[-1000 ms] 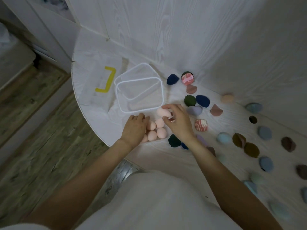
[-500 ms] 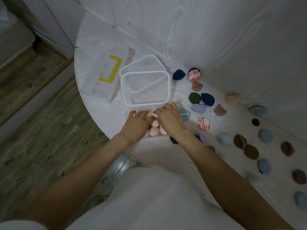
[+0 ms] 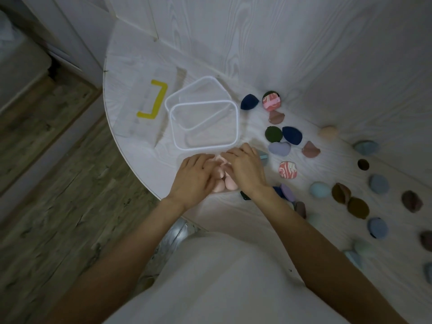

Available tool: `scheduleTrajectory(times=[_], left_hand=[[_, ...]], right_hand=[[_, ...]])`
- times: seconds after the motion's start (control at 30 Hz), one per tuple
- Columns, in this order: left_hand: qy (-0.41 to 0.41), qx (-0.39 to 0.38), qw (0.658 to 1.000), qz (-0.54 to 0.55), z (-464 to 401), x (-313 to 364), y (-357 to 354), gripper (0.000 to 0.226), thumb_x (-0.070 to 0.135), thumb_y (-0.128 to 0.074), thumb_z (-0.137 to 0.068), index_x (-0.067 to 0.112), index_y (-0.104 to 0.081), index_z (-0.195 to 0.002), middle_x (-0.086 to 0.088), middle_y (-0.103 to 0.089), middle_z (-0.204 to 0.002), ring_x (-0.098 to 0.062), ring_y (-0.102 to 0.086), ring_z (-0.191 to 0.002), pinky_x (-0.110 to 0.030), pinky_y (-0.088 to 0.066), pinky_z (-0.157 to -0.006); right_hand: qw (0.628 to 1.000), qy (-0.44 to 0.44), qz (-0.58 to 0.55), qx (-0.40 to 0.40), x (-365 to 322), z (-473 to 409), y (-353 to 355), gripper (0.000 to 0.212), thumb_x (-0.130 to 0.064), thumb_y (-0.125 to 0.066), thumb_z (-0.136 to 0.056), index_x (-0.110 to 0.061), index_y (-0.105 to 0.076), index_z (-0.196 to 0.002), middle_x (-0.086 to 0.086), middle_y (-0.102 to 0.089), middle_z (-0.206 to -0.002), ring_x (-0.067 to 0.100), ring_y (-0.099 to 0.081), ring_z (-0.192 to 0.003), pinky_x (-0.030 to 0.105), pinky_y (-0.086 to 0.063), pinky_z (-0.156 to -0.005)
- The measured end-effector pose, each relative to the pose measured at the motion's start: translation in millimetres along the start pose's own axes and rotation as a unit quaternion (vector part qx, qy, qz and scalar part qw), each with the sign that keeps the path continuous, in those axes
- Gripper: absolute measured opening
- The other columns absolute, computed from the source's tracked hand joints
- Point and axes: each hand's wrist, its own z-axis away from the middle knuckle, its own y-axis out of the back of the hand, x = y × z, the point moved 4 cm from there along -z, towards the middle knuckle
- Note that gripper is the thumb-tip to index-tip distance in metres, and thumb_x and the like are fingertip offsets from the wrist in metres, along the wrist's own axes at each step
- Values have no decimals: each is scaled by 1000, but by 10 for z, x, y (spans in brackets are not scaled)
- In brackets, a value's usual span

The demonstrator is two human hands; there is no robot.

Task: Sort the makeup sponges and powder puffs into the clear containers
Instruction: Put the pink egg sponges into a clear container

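Several pink makeup sponges [image 3: 225, 184] lie in a tight cluster near the round table's front edge. My left hand [image 3: 195, 177] and my right hand [image 3: 245, 168] lie palm down over the cluster from either side, hiding most of it; the fingers look nearly straight. Just beyond my fingertips are two clear containers with white rims, the nearer one [image 3: 237, 127] overlapping the farther one [image 3: 198, 83]; both look empty. Powder puffs lie to the right: a navy one [image 3: 249, 102], a pink marbled one [image 3: 288, 170], a lavender one [image 3: 279, 148] and a dark green one [image 3: 273, 134].
A clear sheet with a yellow bracket mark [image 3: 154, 101] lies left of the containers. Several more puffs and sponges in blue, brown and mauve are scattered across the white table [image 3: 233, 218] to the far right. The table's curved edge drops to a wooden floor on the left. White panels stand behind.
My right hand carried a pink sponge down to the cluster and now lies over it. My left hand slid a little further onto the sponges. The view tilted slightly.
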Motion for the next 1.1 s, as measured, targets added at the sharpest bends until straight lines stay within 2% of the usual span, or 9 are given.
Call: scheduleTrajectory(times=[0.17,0.33,0.47,0.53,0.67,0.77,0.83,0.9,1.1], left_hand=[[11,-14,1000,21,-120,230,-104,73,57,-44,-80,12,-40,-138,-14,-40,-143,-31,-34,-132,-44,-23,-110],[35,-119,989,-83,-326,456,-334,103,73,-49,-74,19,-4,-149,-8,0,-157,-28,3,-144,-46,6,-114],[17,-117,988,-103,-446,586,-415,101,68,-53,-76,18,-5,-149,-7,1,-158,-26,5,-144,-44,11,-112],[4,-116,986,-120,-489,638,-423,97,66,-53,-78,18,-7,-150,-6,-1,-158,-25,5,-144,-43,13,-111],[8,-118,988,-96,-505,667,-449,96,75,-38,-77,20,-9,-150,-3,0,-158,-21,7,-144,-44,14,-112],[19,-67,996,-47,-454,605,-353,79,67,-29,-83,21,-26,-146,-2,-16,-156,-20,-8,-144,-45,6,-114],[18,-29,999,-5,-404,548,-259,63,56,-37,-85,18,-46,-135,-4,-39,-145,-23,-31,-136,-45,-13,-115],[3,-14,1000,8,-358,476,-210,54,52,-43,-85,16,-55,-124,-3,-52,-133,-24,-44,-124,-40,-28,-108],[-24,-66,997,-30,-340,336,-238,55,52,-40,-85,21,-52,-129,2,-50,-135,-22,-47,-120,-38,-36,-101]], right_hand=[[987,-95,-95,89,488,384,419,20,-13,-62,-86,-11,-68,-105,5,-68,-104,25,-57,-99,34,-44,-85],[982,-177,-4,68,1404,577,659,21,-8,-57,-86,-10,-65,-106,11,-66,-108,29,-59,-101,41,-44,-93],[967,-256,-6,17,2141,572,661,36,-10,-54,-90,-13,-53,-125,13,-45,-139,32,-45,-123,45,-36,-103],[964,-262,-34,-19,2358,506,634,51,-2,-51,-90,-13,-40,-138,12,-28,-151,29,-31,-134,38,-25,-111],[968,-244,-45,-41,2571,343,585,53,5,-46,-89,-7,-36,-140,15,-26,-150,26,-29,-135,29,-20,-112],[962,-265,-63,21,2589,318,631,34,-1,-42,-92,-6,-52,-125,13,-43,-133,20,-46,-112,5,-27,-87],[946,-294,-107,79,2435,377,725,27,-5,-46,-92,-10,-56,-117,11,-45,-126,20,-50,-104,7,-31,-78],[952,-246,-138,118,2100,464,800,27,-2,-56,-88,-10,-55,-114,12,-42,-128,16,-49,-103,16,-38,-83],[944,-152,-267,118,893,483,649,39,-18,-70,-82,-15,-54,-118,3,-49,-116,8,-49,-95,17,-43,-75]])
